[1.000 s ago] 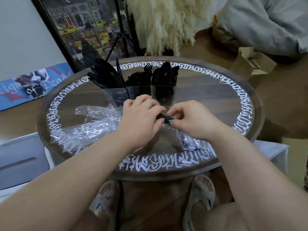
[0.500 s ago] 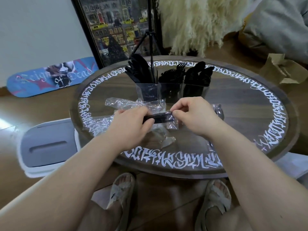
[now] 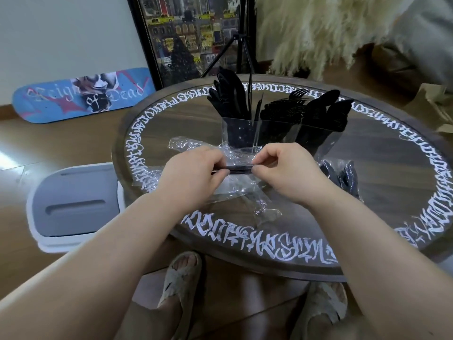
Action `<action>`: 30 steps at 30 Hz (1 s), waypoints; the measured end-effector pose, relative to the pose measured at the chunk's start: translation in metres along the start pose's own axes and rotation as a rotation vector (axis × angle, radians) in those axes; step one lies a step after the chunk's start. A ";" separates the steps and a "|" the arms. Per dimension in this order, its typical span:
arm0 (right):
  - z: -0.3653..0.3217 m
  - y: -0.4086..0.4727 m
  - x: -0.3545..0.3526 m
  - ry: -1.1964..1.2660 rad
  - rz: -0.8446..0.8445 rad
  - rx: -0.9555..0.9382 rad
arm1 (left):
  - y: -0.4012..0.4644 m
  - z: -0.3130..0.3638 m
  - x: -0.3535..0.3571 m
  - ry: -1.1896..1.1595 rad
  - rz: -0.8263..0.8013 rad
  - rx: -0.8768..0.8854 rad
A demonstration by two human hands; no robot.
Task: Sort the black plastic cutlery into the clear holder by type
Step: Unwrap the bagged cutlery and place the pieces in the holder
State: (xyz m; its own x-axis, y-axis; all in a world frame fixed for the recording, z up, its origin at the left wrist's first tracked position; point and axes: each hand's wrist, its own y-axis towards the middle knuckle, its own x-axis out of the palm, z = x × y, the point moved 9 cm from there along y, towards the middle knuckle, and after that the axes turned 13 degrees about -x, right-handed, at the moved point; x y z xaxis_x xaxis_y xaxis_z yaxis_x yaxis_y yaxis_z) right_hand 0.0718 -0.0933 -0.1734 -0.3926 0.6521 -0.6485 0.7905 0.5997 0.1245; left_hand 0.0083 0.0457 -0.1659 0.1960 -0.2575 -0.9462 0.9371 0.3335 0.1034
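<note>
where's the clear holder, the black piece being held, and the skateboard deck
clear holder (image 3: 241, 133): head view, front wall of its left compartment
black piece (image 3: 239, 168): head view, bare middle between both hands
skateboard deck (image 3: 49, 101): head view, blue left part

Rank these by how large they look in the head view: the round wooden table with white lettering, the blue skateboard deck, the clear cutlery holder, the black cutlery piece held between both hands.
1. Round wooden table
2. Blue skateboard deck, though it lies farther away
3. Clear cutlery holder
4. Black cutlery piece, mostly hidden by the left hand and right hand
</note>
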 end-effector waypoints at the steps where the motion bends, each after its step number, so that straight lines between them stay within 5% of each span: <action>1: 0.000 0.001 0.002 0.006 0.002 -0.002 | 0.001 -0.002 0.000 -0.010 0.002 -0.007; 30: -0.022 0.004 0.009 0.082 0.096 -0.191 | -0.001 -0.008 -0.004 -0.056 -0.047 -0.038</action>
State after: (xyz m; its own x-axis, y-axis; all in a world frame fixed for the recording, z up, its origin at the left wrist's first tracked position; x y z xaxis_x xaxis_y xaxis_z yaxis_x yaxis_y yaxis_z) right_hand 0.0613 -0.0748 -0.1626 -0.3633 0.7413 -0.5644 0.7260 0.6049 0.3272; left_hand 0.0044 0.0541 -0.1646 0.1688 -0.3242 -0.9308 0.9342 0.3537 0.0462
